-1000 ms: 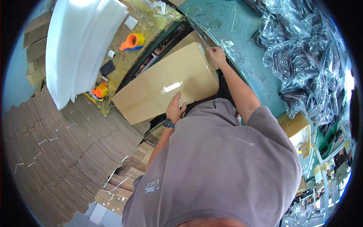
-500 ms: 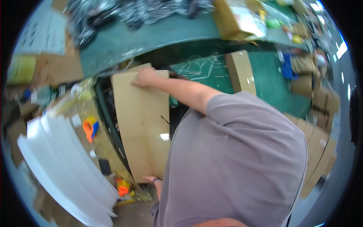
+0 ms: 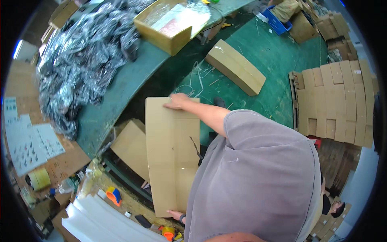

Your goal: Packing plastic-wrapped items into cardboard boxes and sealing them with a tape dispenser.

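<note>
A long brown cardboard box [image 3: 161, 157], with a lengthwise seam and glossy tape, is held in front of my torso. My right hand [image 3: 179, 101] grips its far end, fingers over the top edge. At the near end my left hand [image 3: 176, 215] holds the lower edge. A dark band circles the left wrist, and my body hides part of that forearm. Left of the held box, a second brown cardboard piece [image 3: 132, 148] leans low beside the table frame.
A green table [image 3: 141, 72] bears crumpled plastic wrap [image 3: 88, 72] and an open carton [image 3: 173, 42]. Another long box [image 3: 236, 67] lies on the green floor. Stacked cartons [image 3: 330, 105] stand right, near another person [image 3: 332, 207]. Tape dispensers [image 3: 114, 196] and white foam sheets [image 3: 105, 222] are at lower left.
The view has swung to the right, so the stacked cartons and another person now show fully. The cardboard box stays in both hands, its far end lower in the picture.
</note>
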`<state>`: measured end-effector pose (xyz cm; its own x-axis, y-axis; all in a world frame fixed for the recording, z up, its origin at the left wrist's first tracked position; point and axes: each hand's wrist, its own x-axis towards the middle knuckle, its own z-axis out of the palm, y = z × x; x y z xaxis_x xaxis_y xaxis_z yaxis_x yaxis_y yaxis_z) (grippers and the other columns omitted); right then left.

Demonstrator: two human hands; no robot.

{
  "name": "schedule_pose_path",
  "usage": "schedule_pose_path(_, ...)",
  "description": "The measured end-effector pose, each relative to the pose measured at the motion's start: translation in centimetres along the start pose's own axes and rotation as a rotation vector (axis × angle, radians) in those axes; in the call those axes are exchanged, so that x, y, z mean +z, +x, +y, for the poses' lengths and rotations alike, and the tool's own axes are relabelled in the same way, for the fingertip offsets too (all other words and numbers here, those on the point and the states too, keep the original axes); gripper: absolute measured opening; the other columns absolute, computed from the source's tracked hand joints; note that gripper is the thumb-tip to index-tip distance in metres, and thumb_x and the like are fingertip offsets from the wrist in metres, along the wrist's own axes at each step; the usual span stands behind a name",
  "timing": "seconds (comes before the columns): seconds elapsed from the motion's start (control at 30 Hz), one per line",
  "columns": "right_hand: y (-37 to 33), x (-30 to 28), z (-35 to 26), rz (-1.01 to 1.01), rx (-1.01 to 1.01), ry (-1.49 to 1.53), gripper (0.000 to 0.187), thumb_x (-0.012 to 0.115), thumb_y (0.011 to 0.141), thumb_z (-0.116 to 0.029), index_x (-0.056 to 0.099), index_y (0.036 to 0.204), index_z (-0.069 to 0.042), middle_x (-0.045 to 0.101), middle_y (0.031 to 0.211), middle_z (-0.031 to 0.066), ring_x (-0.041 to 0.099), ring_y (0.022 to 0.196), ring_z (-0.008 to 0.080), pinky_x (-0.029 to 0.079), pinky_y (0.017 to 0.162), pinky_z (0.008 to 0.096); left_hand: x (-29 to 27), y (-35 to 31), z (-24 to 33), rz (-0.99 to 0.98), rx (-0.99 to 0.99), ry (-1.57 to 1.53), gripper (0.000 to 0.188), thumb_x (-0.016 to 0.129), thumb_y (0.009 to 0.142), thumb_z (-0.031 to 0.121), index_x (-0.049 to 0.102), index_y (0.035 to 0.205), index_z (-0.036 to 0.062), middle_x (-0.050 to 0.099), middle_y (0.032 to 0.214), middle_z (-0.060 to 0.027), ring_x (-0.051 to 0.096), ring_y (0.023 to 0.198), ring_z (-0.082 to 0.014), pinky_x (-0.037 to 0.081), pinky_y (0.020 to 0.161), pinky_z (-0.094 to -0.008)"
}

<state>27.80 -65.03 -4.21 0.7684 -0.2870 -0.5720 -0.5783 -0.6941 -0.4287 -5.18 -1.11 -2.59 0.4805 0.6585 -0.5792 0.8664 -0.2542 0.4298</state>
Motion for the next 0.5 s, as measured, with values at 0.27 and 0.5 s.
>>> schedule_pose_path(0.27,-2.2,-15.8,44.6,0.301,0.640,0.254,0.096,0.062,0.091,-0.084,0.074,0.140,-0.003,0.074,0.142,0.0236,0.070,0.133,0.0409,0.055,0.112,0.0499,25.1,-9.2,23.0,-0.100,0.455,0.272,0.077,0.073,0.106,0.054,0.066,0.137,-0.0160,0.075,0.133,-0.0315,0.073,0.120,-0.0413,0.055,0.109,-0.0483)
schedule_pose_path(0.5,-6.7,-24.0,78.7,0.472,1.048,0.453,0.107,0.056,0.091,-0.091,0.063,0.155,-0.005,0.067,0.151,0.0264,0.064,0.142,0.0445,0.049,0.119,0.0529,62.7,-26.3,43.7,-0.434,0.751,0.479,0.079,0.084,0.097,0.053,0.064,0.137,-0.0128,0.076,0.134,-0.0281,0.074,0.123,-0.0371,0.055,0.109,-0.0451)
